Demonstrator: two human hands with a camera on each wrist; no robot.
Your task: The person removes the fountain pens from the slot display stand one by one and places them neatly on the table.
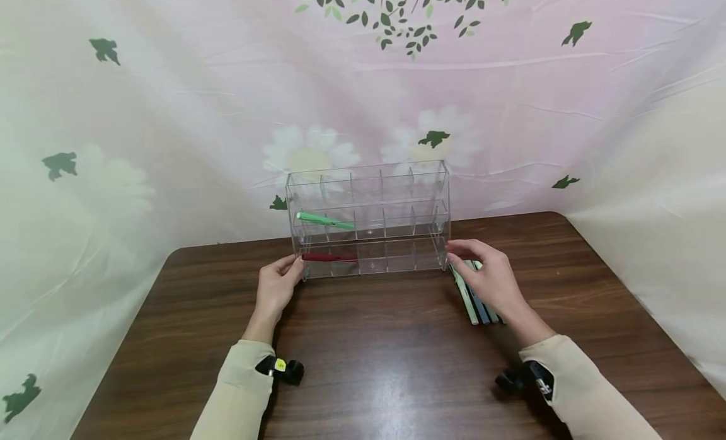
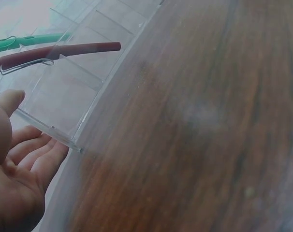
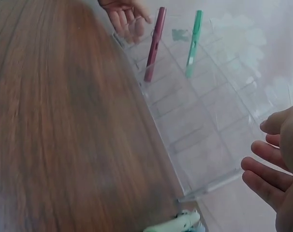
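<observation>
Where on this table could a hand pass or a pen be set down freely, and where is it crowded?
Free: the broad bare table between the left hand and right hand, in front of the clear organizer. Also the left front corner. Crowded: beside the organizer's right end, where loose pens lie under the right hand.

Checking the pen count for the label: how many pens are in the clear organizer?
2. A green pen lies in the middle tier of the clear organizer, left end; a red pen lies in the bottom tier, left end. More pens lie outside on the table, partly hidden by the right hand.
</observation>
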